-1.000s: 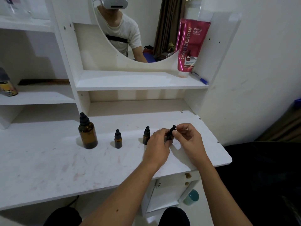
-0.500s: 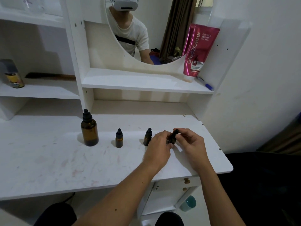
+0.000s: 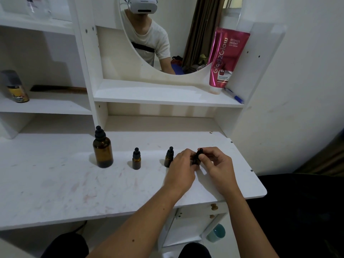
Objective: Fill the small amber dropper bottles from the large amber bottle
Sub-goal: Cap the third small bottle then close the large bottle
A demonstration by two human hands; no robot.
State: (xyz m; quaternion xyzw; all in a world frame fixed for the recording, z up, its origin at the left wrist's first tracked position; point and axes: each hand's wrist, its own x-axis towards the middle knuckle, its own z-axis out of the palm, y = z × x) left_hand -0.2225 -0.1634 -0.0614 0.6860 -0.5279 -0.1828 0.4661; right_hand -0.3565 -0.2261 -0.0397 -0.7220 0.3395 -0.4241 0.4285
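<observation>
A large amber bottle (image 3: 103, 150) with a black dropper cap stands at the left of the white desk (image 3: 74, 183). Two small amber dropper bottles stand capped to its right, one (image 3: 136, 159) in the middle and one (image 3: 168, 157) beside my left hand. My left hand (image 3: 181, 164) holds the body of a third small bottle (image 3: 196, 157), mostly hidden by my fingers. My right hand (image 3: 214, 161) pinches that bottle's black dropper cap between thumb and fingers.
A pink lotion tube (image 3: 226, 56) and a blue pen (image 3: 234, 96) sit on the shelf under the mirror (image 3: 176, 34). A spray can (image 3: 15, 86) and a comb (image 3: 57, 89) lie on the left shelf. The desk's right edge is close to my right hand.
Both hands stay on the third small bottle with only slight finger shifts on the cap. The view has tilted a little; the other bottles have not moved.
</observation>
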